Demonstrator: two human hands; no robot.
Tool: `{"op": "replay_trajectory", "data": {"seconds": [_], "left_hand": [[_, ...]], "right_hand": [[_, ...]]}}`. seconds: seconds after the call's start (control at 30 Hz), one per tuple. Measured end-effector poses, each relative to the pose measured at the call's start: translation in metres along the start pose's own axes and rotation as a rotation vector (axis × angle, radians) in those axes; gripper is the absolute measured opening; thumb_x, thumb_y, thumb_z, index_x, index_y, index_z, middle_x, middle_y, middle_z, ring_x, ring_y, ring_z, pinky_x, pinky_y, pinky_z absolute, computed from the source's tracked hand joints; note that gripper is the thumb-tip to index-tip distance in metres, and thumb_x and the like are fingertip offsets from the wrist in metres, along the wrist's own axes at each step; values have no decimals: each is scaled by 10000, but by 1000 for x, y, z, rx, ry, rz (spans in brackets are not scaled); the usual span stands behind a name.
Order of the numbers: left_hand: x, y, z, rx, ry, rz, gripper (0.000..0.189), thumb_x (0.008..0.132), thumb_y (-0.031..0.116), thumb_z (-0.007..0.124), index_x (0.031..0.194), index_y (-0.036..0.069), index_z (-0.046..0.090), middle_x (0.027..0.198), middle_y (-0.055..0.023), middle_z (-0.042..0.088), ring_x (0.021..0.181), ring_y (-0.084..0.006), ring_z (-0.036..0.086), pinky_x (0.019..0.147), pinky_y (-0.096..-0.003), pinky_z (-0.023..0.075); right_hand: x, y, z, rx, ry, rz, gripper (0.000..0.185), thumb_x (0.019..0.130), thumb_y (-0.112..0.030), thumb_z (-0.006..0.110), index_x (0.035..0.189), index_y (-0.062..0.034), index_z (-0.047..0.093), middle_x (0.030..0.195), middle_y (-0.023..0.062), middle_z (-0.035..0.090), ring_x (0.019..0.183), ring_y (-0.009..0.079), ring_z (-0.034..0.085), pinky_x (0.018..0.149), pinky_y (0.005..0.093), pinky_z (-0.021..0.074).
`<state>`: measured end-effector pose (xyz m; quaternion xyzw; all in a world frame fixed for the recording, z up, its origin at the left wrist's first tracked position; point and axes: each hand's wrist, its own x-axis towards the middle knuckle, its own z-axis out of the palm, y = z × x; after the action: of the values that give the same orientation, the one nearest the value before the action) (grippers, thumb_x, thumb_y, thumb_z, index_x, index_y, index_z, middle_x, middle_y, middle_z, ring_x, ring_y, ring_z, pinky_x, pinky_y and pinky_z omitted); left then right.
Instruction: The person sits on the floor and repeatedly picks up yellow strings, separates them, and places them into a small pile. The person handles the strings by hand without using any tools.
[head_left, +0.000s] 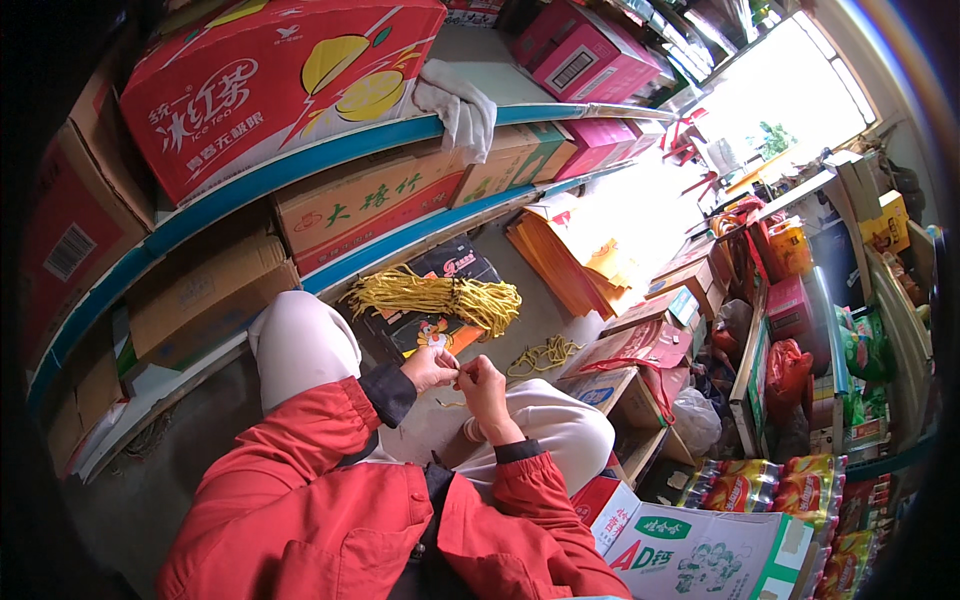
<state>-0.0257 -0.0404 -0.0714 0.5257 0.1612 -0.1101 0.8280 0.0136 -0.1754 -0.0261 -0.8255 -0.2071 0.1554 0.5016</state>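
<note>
My left hand (430, 367) and my right hand (482, 382) meet in front of my knees, fingertips pinched on a thin strand. The strand is mostly hidden by the fingers. A short yellow cord end (451, 404) shows just beneath them. Beyond the hands, a tied bundle of yellow cord (435, 296) lies across a black printed carton (469, 259). An orange patch with a cartoon animal (433, 336) marks the carton's near side, close to my left fingers. To the right, a loose tangle of yellow cord (546, 355) rests on the floor.
Blue-edged shelves (360, 142) at left carry a red iced tea carton (285, 90), a white cloth (457, 105) and brown cartons (367, 210). Flattened orange cardboard (559, 259) leans ahead. At right are opened boxes (637, 345), a white carton (697, 551) and shrink-wrapped bottles (772, 487).
</note>
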Motion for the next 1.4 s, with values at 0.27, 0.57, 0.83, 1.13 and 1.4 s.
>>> {"op": "replay_trajectory", "data": {"seconds": [0.27, 0.57, 0.83, 1.13, 1.4], "left_hand": [[-3, 4, 1, 29, 43, 57, 120, 764, 76, 626, 840, 7, 564, 681, -28, 576, 570, -83, 526, 519, -208, 426], [-1, 2, 0, 17, 9, 45, 92, 787, 90, 606, 834, 18, 574, 694, -23, 584, 577, -81, 534, 517, -202, 424], [1, 2, -1, -51, 18, 96, 76, 784, 75, 603, 835, 22, 582, 714, -14, 588, 612, -68, 535, 541, -199, 429], [-3, 9, 1, 36, -32, 174, 73, 773, 58, 602, 834, 21, 587, 754, -14, 598, 664, -71, 557, 612, -199, 451], [-5, 12, 2, -24, -69, 196, 76, 758, 37, 601, 829, 14, 592, 767, -29, 613, 661, -76, 562, 610, -205, 448]], "right_hand": [[-1, 2, 2, 53, -8, -4, 93, 782, -21, 572, 768, 27, 493, 651, 74, 587, 596, 105, 590, 515, 219, 462], [0, 6, 2, -179, 12, -162, 95, 786, -30, 566, 754, 3, 483, 636, 67, 582, 559, 111, 580, 495, 237, 452], [-2, -4, 0, 336, -90, 160, 81, 828, -75, 532, 800, -19, 481, 685, 45, 563, 581, 113, 555, 514, 205, 421], [0, -7, -12, 911, -246, 497, 65, 839, -71, 525, 864, -15, 503, 780, 67, 579, 661, 140, 575, 573, 218, 444], [3, -2, -12, 897, -263, 497, 103, 826, -42, 541, 922, -17, 512, 793, 48, 569, 652, 121, 555, 574, 213, 439]]}}
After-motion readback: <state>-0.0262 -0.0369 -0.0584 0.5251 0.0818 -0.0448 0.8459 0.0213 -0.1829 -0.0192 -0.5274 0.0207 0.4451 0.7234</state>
